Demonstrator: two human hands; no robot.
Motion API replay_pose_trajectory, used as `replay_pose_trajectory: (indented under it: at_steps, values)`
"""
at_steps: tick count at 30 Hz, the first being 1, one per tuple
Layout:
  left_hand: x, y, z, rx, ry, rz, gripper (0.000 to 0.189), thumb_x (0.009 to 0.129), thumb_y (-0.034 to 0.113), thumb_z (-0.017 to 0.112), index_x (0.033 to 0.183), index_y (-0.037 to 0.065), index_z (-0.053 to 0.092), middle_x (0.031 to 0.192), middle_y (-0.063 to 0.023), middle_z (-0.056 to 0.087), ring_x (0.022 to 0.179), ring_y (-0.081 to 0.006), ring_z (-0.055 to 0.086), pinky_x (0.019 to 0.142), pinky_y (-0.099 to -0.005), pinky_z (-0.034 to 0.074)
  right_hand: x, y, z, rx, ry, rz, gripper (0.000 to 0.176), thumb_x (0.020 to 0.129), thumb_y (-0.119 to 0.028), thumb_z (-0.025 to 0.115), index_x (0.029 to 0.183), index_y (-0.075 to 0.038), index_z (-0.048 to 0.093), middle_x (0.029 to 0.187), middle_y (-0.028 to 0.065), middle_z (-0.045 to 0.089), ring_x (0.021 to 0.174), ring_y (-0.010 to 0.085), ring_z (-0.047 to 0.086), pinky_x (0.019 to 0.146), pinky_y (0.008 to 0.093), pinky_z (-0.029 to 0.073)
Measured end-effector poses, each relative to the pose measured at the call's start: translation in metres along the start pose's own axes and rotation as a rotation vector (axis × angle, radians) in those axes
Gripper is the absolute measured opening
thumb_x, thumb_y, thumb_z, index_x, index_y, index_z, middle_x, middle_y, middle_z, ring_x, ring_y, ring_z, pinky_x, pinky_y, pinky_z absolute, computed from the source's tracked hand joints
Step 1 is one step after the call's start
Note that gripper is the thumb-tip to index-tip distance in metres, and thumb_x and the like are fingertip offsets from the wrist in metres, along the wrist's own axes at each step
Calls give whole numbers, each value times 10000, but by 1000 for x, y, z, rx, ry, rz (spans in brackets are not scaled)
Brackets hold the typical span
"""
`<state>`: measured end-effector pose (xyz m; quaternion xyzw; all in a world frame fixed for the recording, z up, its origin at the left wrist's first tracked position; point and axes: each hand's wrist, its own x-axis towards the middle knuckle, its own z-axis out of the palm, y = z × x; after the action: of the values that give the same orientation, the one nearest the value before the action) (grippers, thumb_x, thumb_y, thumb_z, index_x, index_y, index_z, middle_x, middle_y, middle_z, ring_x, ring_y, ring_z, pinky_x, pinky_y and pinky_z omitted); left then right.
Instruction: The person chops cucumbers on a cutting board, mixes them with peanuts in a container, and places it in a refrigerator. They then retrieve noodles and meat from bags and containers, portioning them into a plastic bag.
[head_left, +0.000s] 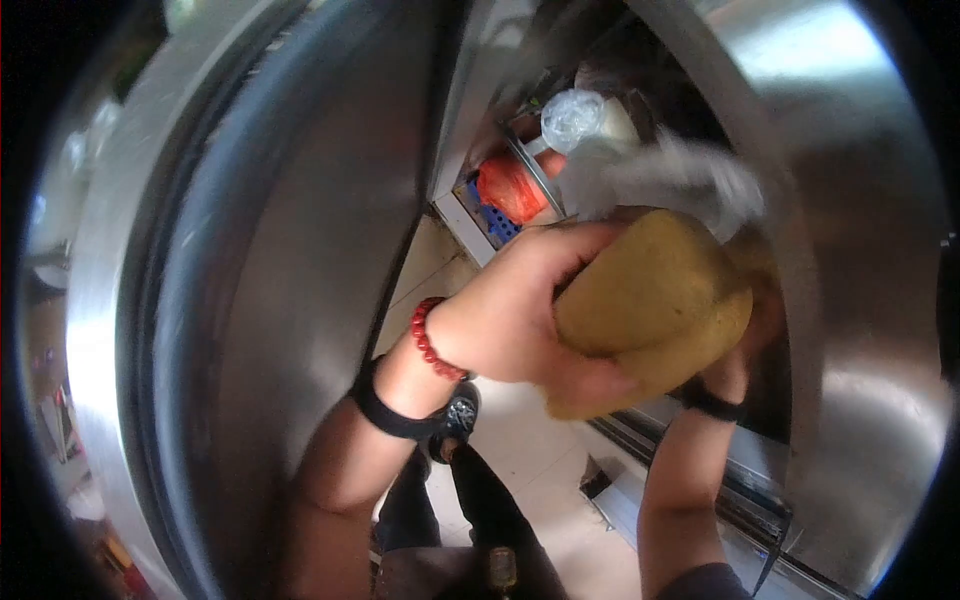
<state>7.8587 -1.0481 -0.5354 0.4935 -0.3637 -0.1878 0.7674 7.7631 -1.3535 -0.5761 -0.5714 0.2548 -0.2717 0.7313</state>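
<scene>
A thick, folded yellow-brown sheet (650, 290) with a soft, matte look is held up in front of me. My left hand (515, 300) is closed on its left side, the thumb pressed along the lower fold and the other fingers partly hidden behind it. At the right edge, my right hand (745, 355) grips the sheet from behind, most of its fingers covered. Just above the sheet is a clear plastic bag (680, 180), smeared by motion. Behind it, inside a steel cabinet, sits a red plastic bag (510, 188) by a blue basket (497, 222).
On my left stands an open steel door (320, 250) with a dark rubber seal. A second steel panel (870, 330) rises close on my right. Deeper in the cabinet sits a clear bundled bag (572, 120). Pale floor tiles (520, 430) show below around my shoe.
</scene>
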Motion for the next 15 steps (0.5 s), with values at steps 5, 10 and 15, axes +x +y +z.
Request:
replay_pose_trajectory:
  at_steps: [5, 10, 15]
  values:
    - [-3, -56, 16, -441, 56, -468, 637, 576, 189, 808, 1114, -28, 546, 1025, -89, 626, 950, -136, 578, 842, -284, 459, 16, -12, -2, -7, 216, -42, 484, 855, -228, 511, 1289, -29, 431, 1278, 144, 478, 1182, 313, 456, 1019, 445, 362]
    - [-30, -31, 11, -32, -231, -25, 741, 531, 277, 782, 1181, 22, 532, 1076, -157, 593, 948, -277, 591, 887, -361, 448, -71, 10, -56, -322, 114, -97, 555, 846, -316, 506, 1316, -38, 410, 1305, 168, 451, 1228, 321, 418, 1047, 443, 333]
    - [-48, 15, 18, -36, -500, -115, 750, 514, 211, 736, 1198, 22, 495, 1224, -156, 396, 995, -328, 547, 836, -360, 470, -131, -13, -12, 499, -33, 406, 567, 835, -313, 520, 1295, 3, 417, 1228, 153, 513, 1097, 275, 516, 936, 372, 429]
